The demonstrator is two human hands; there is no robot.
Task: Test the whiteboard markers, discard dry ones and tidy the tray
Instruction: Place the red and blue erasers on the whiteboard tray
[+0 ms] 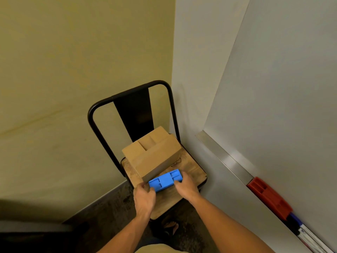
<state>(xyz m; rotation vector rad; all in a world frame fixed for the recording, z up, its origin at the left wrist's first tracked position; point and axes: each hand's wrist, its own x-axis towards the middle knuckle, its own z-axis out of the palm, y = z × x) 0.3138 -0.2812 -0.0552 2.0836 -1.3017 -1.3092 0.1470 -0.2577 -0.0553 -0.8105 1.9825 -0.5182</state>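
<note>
At far left a yellowish wall (73,88) runs down to a dark floor (113,212). In the corner stands a black metal chair (133,106) with a worn wooden seat (193,172). A brown cardboard box (153,154), closed, sits on the back part of that seat, turned at an angle.

The left hand (145,196) reaches in from below, its fingers curled round the left end of a blue plastic tray (165,179); the thumb lies at the tray's near edge. The blue tray rests on the front of the seat, touching the front face of the box, its moulded compartments facing up; what lies in them cannot be told. The right hand (186,186) grips the tray's right end, fingers bent over the near right corner. Both forearms are bare.

Right of the chair a pale grey wall meets a whiteboard (291,88), seen at a steep slant. Along its lower edge runs a metal ledge (226,157). On this ledge sits a red tray (269,198), moulded like the blue one. Just beyond it, lower right, lie several whiteboard markers (302,232) side by side, one with a blue cap (295,219), the others with dark caps and white barrels; their labels are too blurred to read
</note>
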